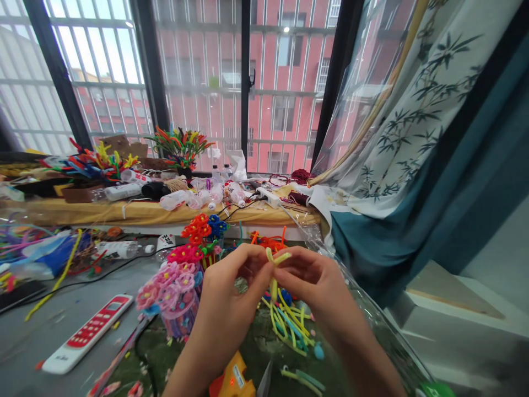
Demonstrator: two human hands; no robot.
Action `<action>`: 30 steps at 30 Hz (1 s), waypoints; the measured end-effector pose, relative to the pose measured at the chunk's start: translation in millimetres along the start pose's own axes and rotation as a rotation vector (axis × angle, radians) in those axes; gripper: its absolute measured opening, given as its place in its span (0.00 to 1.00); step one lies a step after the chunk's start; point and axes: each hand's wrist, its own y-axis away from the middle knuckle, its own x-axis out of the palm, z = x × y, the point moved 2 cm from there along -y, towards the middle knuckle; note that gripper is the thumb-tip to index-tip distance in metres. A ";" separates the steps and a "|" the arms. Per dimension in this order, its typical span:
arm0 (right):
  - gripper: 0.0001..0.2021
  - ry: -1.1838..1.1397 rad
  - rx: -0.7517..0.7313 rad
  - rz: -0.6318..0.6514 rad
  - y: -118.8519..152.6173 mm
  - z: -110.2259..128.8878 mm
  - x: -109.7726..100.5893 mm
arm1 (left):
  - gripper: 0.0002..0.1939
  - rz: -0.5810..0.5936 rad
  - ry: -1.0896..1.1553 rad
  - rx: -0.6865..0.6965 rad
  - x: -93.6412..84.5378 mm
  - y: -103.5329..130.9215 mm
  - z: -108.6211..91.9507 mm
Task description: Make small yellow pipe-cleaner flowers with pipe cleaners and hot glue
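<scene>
My left hand [231, 295] pinches a pale yellow pipe cleaner [273, 284] between thumb and fingers. From the other side my right hand [316, 284] grips the same piece, its fingertips close to the left ones. Two short ends spread above the pinch and a thicker part hangs below it. Under the hands lies a loose bunch of yellow and blue-green pipe cleaners [291, 325]. Left of my left hand stands a pot of pink and purple pipe-cleaner flowers [179, 300], with red flowers [196, 227] and blue flowers [217, 226] behind it.
An orange-yellow tool with a lit red light [235, 379] and a pointed metal blade [265, 380] lie near the front edge. At left are a white-and-red remote [88, 335] and a black cable [103, 278]. Plastic bottles [176, 199] crowd the windowsill; a curtain [372, 242] hangs right.
</scene>
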 end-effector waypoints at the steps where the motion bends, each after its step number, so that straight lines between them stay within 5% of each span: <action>1: 0.12 0.009 0.010 -0.003 0.3 -0.6 -1.3 | 0.05 0.010 -0.001 -0.003 0.5 0.2 0.8; 13: 0.16 0.409 -0.116 0.036 11.7 11.8 4.1 | 0.04 -0.044 -0.299 0.149 2.1 1.4 -1.3; 19: 0.08 0.263 -0.081 -0.030 8.5 9.0 -3.2 | 0.04 -0.013 -0.241 0.126 2.4 1.0 -1.0; 30: 0.11 -0.255 0.087 0.010 -0.6 -1.9 -5.6 | 0.06 0.044 0.338 -0.114 9.2 -3.1 7.3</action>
